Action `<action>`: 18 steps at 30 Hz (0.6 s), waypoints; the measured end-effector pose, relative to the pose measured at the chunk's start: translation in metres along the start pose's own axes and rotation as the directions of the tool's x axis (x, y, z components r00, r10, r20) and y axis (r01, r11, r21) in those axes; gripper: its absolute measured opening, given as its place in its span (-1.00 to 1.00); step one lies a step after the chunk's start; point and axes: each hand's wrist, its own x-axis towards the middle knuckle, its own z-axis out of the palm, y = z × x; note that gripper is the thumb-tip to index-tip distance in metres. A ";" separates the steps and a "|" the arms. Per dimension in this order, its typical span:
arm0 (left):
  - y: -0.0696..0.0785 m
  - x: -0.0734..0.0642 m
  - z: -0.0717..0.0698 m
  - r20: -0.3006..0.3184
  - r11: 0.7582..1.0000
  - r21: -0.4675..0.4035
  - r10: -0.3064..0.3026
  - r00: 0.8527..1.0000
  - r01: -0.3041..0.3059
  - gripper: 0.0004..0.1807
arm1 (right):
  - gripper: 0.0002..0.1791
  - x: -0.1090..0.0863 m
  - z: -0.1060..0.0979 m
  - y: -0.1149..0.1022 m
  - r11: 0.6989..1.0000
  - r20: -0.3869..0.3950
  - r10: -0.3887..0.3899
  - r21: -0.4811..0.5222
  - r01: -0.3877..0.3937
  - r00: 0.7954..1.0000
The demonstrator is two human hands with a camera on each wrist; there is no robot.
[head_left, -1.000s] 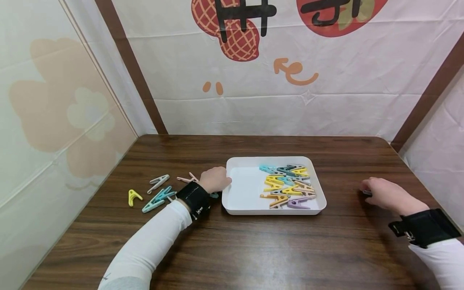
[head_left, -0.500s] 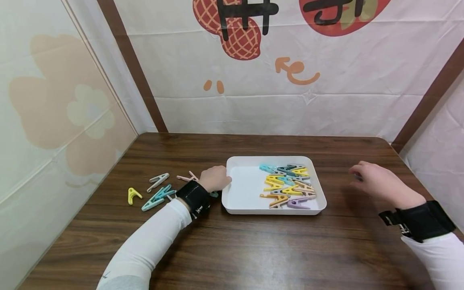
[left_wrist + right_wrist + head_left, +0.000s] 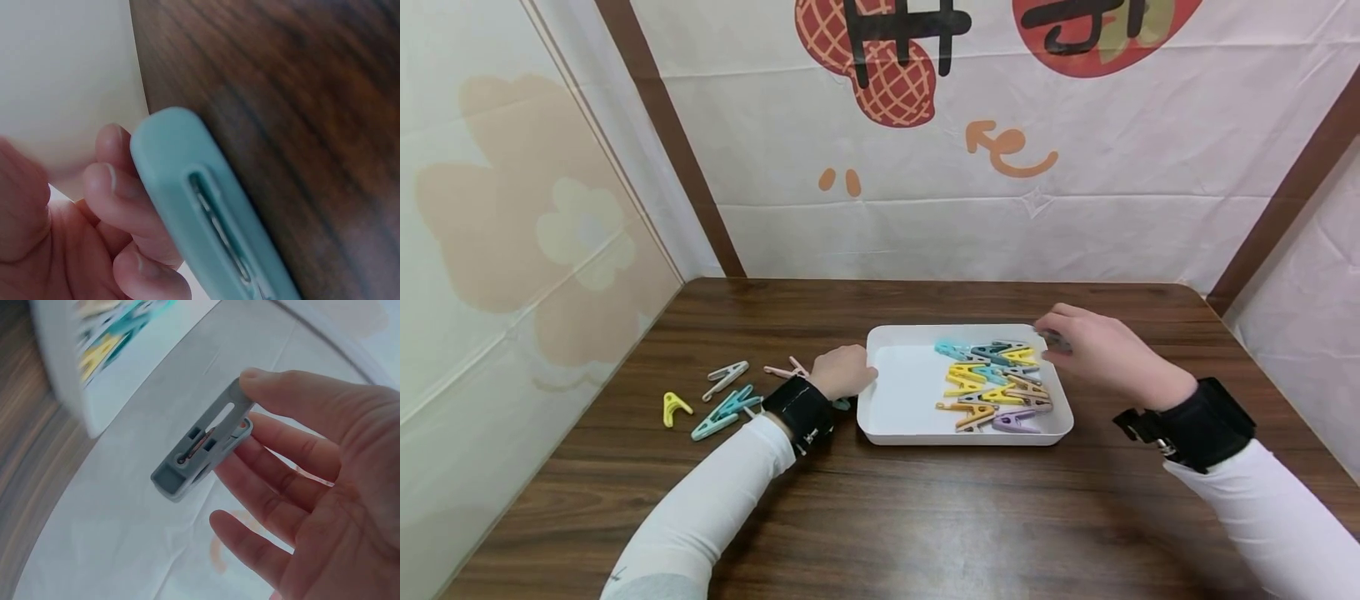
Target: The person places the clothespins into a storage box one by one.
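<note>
A white tray (image 3: 898, 396) stands mid-table, with several coloured clothespins (image 3: 996, 396) lying in its right half. My left hand (image 3: 842, 372) holds the tray's left rim, its fingers curled at the wall. A teal clothespin (image 3: 206, 194) lies beside those fingers in the left wrist view, mostly hidden by the hand in the head view. Over the tray's far right corner, my right hand (image 3: 1097, 350) pinches a grey clothespin (image 3: 203, 440) by its handle end, between thumb and fingers. Its spring end points away from the palm.
Left of the tray lie loose clothespins: a yellow one (image 3: 675, 408), a grey-white one (image 3: 727, 379), a teal one (image 3: 724, 414) and a pink one (image 3: 787, 369), partly behind the left wrist. A printed cloth wall (image 3: 887, 237) rises behind the brown wooden table (image 3: 925, 517).
My right hand has lifted off the right of the table and moved left to the tray's far right corner, carrying the grey clothespin. My left hand stays at the tray's left rim.
</note>
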 end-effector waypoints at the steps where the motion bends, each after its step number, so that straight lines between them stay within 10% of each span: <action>1: 0.000 0.000 0.000 0.001 1.000 -0.003 0.002 1.000 -0.002 -0.73 | -0.65 0.004 0.001 -0.005 1.000 0.005 -0.018 0.003 0.017 1.000; 18: 0.000 0.002 0.002 0.002 1.000 -0.002 -0.020 1.000 0.020 -0.75 | -0.69 0.074 0.043 -0.068 0.960 0.238 -0.274 0.123 0.251 0.932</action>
